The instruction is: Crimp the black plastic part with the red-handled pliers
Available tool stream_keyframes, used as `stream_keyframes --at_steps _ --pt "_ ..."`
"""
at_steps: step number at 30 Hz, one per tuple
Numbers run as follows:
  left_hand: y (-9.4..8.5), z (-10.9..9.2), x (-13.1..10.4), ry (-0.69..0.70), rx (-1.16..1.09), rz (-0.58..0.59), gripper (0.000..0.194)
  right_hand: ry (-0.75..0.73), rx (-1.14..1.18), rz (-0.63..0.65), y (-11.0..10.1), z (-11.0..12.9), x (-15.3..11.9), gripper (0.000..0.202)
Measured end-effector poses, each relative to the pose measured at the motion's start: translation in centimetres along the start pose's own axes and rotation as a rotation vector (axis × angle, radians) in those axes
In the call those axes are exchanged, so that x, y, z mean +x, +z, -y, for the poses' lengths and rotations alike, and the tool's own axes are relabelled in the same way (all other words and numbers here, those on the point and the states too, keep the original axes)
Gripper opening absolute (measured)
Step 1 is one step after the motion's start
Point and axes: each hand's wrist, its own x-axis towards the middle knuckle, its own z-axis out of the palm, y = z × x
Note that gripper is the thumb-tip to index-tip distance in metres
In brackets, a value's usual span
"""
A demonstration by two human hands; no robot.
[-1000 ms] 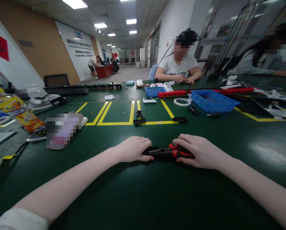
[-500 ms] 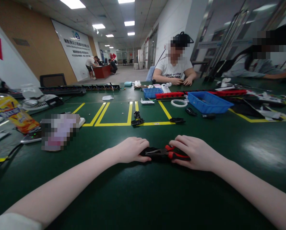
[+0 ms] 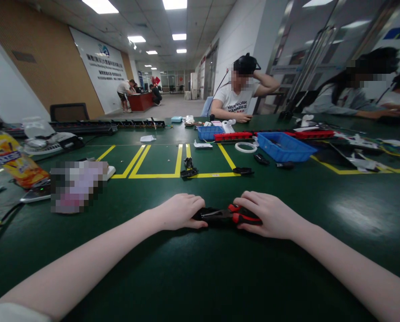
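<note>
Over the green table, a pair of needle-nose pliers [image 3: 240, 218] with red and black handles points to the left. My right hand [image 3: 269, 215] is closed round its handles. At the tips of the pliers, my left hand [image 3: 181, 212] has its fingers and thumb closed on a small black part [image 3: 200, 213]. Much of that part is hidden by my fingers, and its kind is not clear. The jaws lie against or over the black part; whether they grip it I cannot tell.
Black pieces [image 3: 189, 170] lie by the yellow tape lines ahead. Beyond are a blue bin [image 3: 285, 154], a white tape ring [image 3: 246, 147] and a red strip [image 3: 235, 137]. A drink bottle [image 3: 17, 158] stands at left. A person [image 3: 235, 96] sits opposite.
My hands keep nearly the same grip on the pliers and black part. The whole view has shifted slightly. The person opposite has raised one arm to their head.
</note>
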Motion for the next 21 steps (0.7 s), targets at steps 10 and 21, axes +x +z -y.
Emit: stream_keyframes --at_steps 10,21 --pt "-0.4 -0.2 0.1 -0.028 -0.007 0.036 0.035 0.037 0.002 -0.01 -0.4 1.0 0.0 0.046" --pt "-0.3 -0.2 0.0 -0.027 -0.019 0.033 0.034 0.014 0.017 0.035 -0.1 -0.2 -0.2 0.044"
